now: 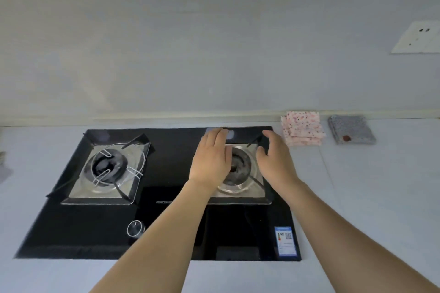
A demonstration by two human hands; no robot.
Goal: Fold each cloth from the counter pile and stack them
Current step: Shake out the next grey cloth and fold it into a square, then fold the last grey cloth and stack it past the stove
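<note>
Black glass is filling the middle of the counter (371, 197): a two-burner hob (166, 233), and the person's arms are reaching across it. A slip here would likely be a forearm nudging the knob (135, 228) or a hand catching the right burner (238, 169). Both hands are hovering empty, the left hand (210, 159) flat with fingers straight, the right hand (273, 159) loosely cupped. At about two o'clock from them, well apart, the pink cloth stack (302, 129) and the folded grey cloth (352, 129) are sitting against the wall.

Two hands (210, 157) (276, 162), two burners (108, 166) (239, 166), two cloth stacks (302, 131) (352, 129), one knob (135, 228).
</note>
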